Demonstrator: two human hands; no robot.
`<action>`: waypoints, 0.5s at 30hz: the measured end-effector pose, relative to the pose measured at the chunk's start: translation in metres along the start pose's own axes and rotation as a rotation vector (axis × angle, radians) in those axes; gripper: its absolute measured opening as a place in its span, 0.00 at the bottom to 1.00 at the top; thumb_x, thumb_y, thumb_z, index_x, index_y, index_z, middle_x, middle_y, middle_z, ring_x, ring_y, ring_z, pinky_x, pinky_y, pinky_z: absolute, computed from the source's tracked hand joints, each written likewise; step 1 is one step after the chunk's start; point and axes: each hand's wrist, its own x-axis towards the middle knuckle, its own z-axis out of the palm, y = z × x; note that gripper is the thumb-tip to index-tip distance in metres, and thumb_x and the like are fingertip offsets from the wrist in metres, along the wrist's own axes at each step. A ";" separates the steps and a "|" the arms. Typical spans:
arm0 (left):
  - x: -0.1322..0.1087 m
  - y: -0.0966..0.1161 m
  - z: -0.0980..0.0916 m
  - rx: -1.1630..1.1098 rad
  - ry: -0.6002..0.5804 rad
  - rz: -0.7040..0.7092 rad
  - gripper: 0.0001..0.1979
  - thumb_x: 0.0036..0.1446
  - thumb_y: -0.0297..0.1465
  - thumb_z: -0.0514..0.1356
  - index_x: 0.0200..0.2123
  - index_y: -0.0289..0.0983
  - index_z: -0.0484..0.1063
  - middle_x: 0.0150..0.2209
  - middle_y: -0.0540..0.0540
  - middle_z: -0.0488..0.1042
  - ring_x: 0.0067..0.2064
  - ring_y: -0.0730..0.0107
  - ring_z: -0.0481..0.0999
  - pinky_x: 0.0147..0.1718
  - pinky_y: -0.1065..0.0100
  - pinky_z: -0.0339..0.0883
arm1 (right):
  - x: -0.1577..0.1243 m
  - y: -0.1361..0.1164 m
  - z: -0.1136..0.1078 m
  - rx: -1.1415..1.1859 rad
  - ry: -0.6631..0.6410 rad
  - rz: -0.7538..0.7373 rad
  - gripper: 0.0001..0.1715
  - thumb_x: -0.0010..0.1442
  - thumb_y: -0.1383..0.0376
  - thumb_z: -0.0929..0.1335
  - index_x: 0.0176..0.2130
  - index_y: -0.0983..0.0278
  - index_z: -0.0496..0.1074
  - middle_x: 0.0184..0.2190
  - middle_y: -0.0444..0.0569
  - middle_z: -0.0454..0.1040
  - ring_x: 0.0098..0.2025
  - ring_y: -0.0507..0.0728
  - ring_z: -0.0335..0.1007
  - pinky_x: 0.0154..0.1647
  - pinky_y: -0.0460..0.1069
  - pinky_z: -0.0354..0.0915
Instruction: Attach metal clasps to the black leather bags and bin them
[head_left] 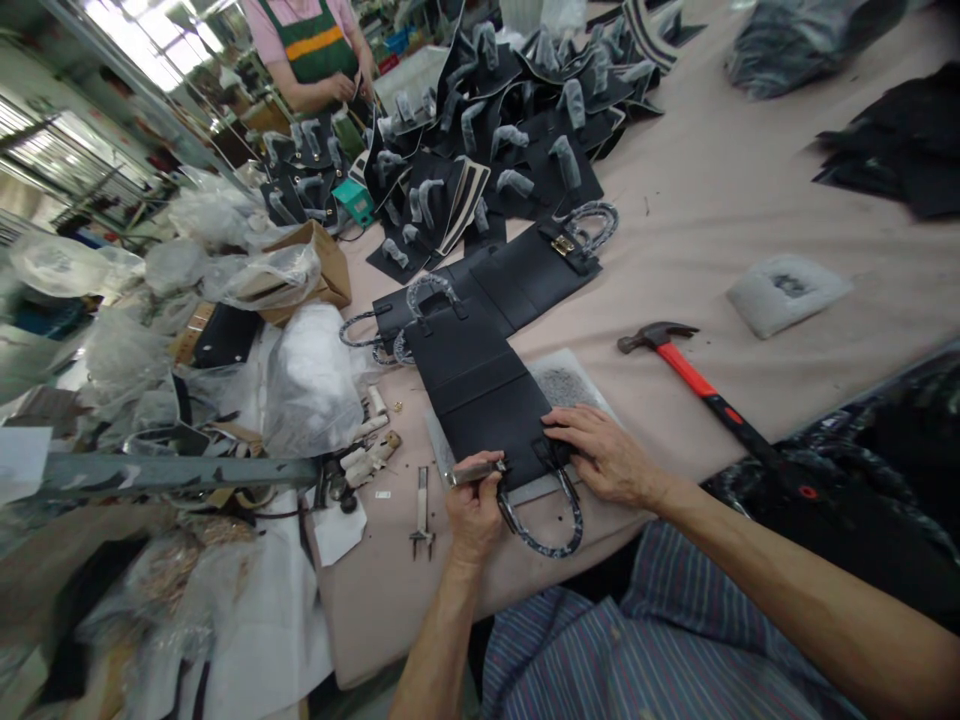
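Note:
A black bag panel (pixel 480 365) with plastic-wrapped handles lies partly over a pale board (pixel 566 375) at the table's front edge. In my left hand (pixel 476 510) is a slim metal tool (pixel 474 474), its tip at the panel's edge beside the base of the near handle (pixel 559 548). My right hand (pixel 600 455) lies on the panel's right corner, fingers stretched out, next to that handle's other base. Another black bag panel (pixel 525 275) with a gold clasp (pixel 562 246) lies just behind.
A claw hammer (pixel 686 370) with a red and black handle lies to the right. A caliper-like metal tool (pixel 422 515) rests on the left. Several black bag pieces (pixel 517 140) are heaped at the back, a plastic-wrapped block (pixel 784 290) sits at right, and a co-worker in a green apron (pixel 311 45) stands across the table.

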 end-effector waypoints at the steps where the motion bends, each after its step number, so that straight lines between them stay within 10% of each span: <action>1: 0.000 0.000 0.000 0.009 -0.002 0.023 0.06 0.66 0.31 0.60 0.43 0.37 0.76 0.42 0.43 0.81 0.46 0.61 0.81 0.50 0.57 0.75 | 0.000 0.000 0.000 0.002 -0.001 0.000 0.33 0.54 0.75 0.62 0.58 0.62 0.69 0.63 0.55 0.68 0.67 0.64 0.61 0.68 0.68 0.55; 15: 0.009 0.005 0.006 0.151 -0.059 0.220 0.07 0.66 0.26 0.58 0.44 0.37 0.75 0.41 0.43 0.81 0.45 0.65 0.82 0.47 0.62 0.77 | 0.003 -0.002 -0.004 0.025 0.031 -0.034 0.34 0.52 0.76 0.62 0.57 0.63 0.70 0.61 0.56 0.69 0.65 0.64 0.62 0.67 0.68 0.56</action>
